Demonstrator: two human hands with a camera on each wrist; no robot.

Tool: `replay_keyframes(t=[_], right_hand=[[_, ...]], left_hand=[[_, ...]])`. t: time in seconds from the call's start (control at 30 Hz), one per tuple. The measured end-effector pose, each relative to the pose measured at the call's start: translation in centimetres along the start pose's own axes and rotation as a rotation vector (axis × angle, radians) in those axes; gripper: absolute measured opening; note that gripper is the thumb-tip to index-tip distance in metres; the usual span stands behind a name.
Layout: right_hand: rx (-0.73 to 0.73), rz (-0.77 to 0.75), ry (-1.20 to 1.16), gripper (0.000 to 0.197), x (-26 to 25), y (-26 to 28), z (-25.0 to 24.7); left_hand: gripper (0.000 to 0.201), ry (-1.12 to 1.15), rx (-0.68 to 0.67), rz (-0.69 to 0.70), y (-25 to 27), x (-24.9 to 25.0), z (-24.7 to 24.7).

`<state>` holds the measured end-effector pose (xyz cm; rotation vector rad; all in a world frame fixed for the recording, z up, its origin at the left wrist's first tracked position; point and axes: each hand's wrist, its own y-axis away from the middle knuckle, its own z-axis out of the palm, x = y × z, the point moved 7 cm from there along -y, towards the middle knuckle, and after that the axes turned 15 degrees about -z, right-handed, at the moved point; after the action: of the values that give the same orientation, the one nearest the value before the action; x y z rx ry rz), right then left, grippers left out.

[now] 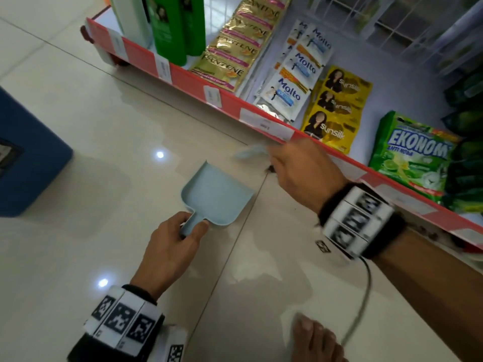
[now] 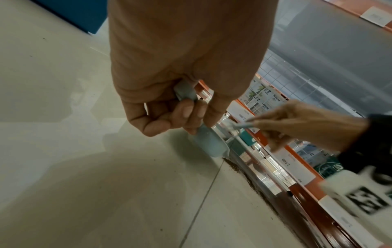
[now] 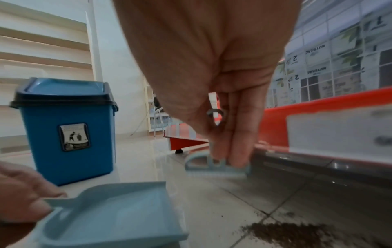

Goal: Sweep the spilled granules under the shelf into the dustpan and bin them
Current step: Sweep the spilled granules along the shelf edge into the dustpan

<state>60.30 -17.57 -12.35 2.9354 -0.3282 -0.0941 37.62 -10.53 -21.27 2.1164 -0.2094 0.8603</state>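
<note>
A light blue dustpan (image 1: 218,194) lies flat on the tiled floor, mouth toward the shelf. My left hand (image 1: 193,226) grips its short handle (image 2: 184,92). My right hand (image 1: 277,158) pinches a small light blue brush (image 1: 251,151) just in front of the shelf's red edge, above the floor. In the right wrist view the brush (image 3: 216,166) hangs head down past the dustpan (image 3: 118,209). Dark brown granules (image 3: 286,233) lie in a strip on the floor along the shelf base (image 2: 233,166), right of the pan's mouth. Only a few specks (image 1: 270,168) show from the head view.
A blue bin with a dark swing lid (image 3: 65,127) stands on the floor to the left (image 1: 26,163). The low shelf with the red edge (image 1: 183,77) holds sachets and bottles. My bare foot (image 1: 316,340) and a thin cable (image 1: 363,304) are near the bottom.
</note>
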Motion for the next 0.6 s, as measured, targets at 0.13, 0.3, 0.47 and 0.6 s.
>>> replay_keyframes(t=[0.13, 0.3, 0.47, 0.6], right_hand=[[0.051, -0.032, 0.005, 0.023, -0.8, -3.9, 1.3], [-0.059, 0.06, -0.05, 0.019, 0.8, -1.5, 3.7], [-0.15, 0.152, -0.112, 0.023, 3.0, 6.5, 3.8], [-0.071, 0.117, -0.087, 0.023, 3.1, 6.7, 1.7]], left_hand=[[0.028, -0.019, -0.016, 0.01, 0.1, 0.5, 0.7], [0.036, -0.048, -0.027, -0.002, -0.1, 1.1, 1.8], [0.04, -0.039, -0.043, 0.007, 0.2, 1.6, 2.7], [0.035, -0.049, -0.065, 0.012, 0.3, 2.3, 3.8]])
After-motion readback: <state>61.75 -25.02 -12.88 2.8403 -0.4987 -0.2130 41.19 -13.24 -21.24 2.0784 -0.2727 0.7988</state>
